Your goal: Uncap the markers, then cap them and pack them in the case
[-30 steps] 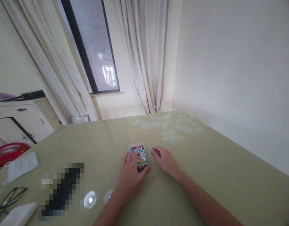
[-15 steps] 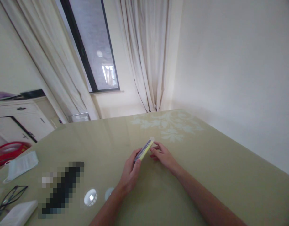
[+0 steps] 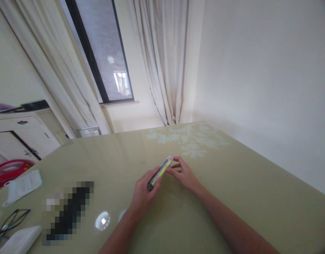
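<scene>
A slim yellow-and-dark highlighter (image 3: 160, 173) with a clear end is held tilted above the table, its clear end pointing away and to the right. My left hand (image 3: 145, 188) wraps round its near half, the thumb along the lower side. At the far end is my right hand (image 3: 182, 173), with index finger and thumb against the highlighter and the other fingers loosely curled behind. Exact contact of the right fingertips is hard to make out.
The green table (image 3: 231, 197) bears a round shiny disc (image 3: 102, 221), a blurred-out dark object (image 3: 69, 213), glasses (image 3: 14, 220), a white case (image 3: 21, 240) and a face mask (image 3: 23, 187). A red item (image 3: 11, 171) lies at the left edge. A wall (image 3: 270, 88) borders the right side.
The highlighter has turned in my left hand and shifted slightly nearer, showing its dark near end. My right thumb and index finger have moved in against its far part.
</scene>
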A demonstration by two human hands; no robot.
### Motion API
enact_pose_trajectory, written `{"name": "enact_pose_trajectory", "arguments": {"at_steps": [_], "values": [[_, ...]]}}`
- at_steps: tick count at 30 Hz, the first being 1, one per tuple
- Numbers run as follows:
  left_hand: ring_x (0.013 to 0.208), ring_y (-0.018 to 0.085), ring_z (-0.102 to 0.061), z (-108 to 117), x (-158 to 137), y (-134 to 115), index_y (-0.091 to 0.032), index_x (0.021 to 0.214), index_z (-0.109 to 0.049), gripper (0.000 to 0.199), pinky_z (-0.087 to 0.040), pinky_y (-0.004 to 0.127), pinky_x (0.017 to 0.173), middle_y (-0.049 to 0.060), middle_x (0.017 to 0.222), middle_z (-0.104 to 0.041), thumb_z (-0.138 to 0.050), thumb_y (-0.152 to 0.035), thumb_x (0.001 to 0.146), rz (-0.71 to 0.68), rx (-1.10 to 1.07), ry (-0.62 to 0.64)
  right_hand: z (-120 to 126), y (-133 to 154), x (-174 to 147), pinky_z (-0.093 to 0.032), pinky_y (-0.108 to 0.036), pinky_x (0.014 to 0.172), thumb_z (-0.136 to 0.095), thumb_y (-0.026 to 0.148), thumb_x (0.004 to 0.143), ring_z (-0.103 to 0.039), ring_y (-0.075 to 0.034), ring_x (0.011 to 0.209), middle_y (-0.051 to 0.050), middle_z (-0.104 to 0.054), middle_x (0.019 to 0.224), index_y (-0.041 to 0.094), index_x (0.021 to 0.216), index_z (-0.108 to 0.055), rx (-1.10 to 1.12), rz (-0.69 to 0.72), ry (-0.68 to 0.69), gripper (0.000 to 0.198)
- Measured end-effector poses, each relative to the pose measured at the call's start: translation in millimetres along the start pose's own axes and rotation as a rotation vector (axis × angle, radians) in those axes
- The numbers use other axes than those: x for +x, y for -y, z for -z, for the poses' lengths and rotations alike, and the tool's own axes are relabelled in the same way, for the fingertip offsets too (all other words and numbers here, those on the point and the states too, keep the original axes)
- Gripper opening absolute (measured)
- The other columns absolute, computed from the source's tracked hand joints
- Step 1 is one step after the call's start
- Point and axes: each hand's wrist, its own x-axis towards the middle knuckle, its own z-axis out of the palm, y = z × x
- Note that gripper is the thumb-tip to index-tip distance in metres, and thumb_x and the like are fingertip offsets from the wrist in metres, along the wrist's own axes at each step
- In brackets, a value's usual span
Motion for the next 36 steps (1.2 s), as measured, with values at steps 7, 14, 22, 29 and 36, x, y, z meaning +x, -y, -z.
{"name": "enact_pose_trajectory", "arguments": {"at_steps": [7, 14, 22, 29, 36], "values": [[0.114, 0.021, -0.073, 0.6, -4.0, 0.1, -0.023, 0.133, -0.070, 0.037, -0.055, 0.031, 0.104, 0.007, 0.128, -0.075, -0.055, -0.032, 0.100, -0.128, 0.137, -0.021, 1.9, 3.9, -1.4, -0.057, -0.032, 0.084, -0.058, 0.054, 0.097, -0.064, -0.021, 0.104, -0.007, -0.066, 0.120, 0.028, 0.141, -0.052, 0.003, 0.111, 0.092, 0.051], [0.109, 0.022, -0.076, 0.5, -3.6, 3.6, -0.023, 0.135, -0.068, 0.038, -0.060, 0.032, 0.099, 0.009, 0.125, -0.076, -0.056, -0.030, 0.100, -0.246, 0.192, -0.065, 5.5, -4.1, 3.2, -0.056, -0.036, 0.088, -0.058, 0.056, 0.099, -0.065, -0.022, 0.105, -0.006, -0.066, 0.125, 0.030, 0.139, -0.056, 0.032, 0.144, 0.109, 0.048], [0.106, 0.020, -0.077, 1.6, -3.5, 0.3, -0.024, 0.134, -0.069, 0.036, -0.061, 0.030, 0.095, 0.008, 0.124, -0.077, -0.058, -0.028, 0.100, -0.287, 0.184, -0.084, 6.7, 2.6, -0.3, -0.052, -0.038, 0.099, -0.053, 0.050, 0.104, -0.062, -0.023, 0.115, -0.008, -0.065, 0.129, 0.031, 0.129, -0.069, -0.076, 0.354, 0.041, 0.035], [0.104, 0.019, -0.077, 2.0, -4.8, -2.4, -0.022, 0.132, -0.070, 0.034, -0.060, 0.027, 0.096, 0.008, 0.123, -0.077, -0.058, -0.027, 0.100, -0.273, 0.154, -0.087, 9.3, 2.7, 1.6, -0.046, -0.040, 0.110, -0.054, 0.044, 0.105, -0.061, -0.023, 0.123, -0.008, -0.068, 0.126, 0.030, 0.125, -0.073, -0.114, 0.432, 0.033, 0.031], [0.100, 0.018, -0.078, 1.2, -5.6, -2.3, -0.022, 0.129, -0.071, 0.031, -0.061, 0.026, 0.093, 0.007, 0.118, -0.079, -0.057, -0.026, 0.101, -0.242, 0.141, -0.106, 11.3, 5.2, 1.8, -0.048, -0.040, 0.108, -0.057, 0.045, 0.104, -0.064, -0.023, 0.119, -0.008, -0.071, 0.124, 0.030, 0.124, -0.075, -0.111, 0.419, 0.033, 0.032]]}}
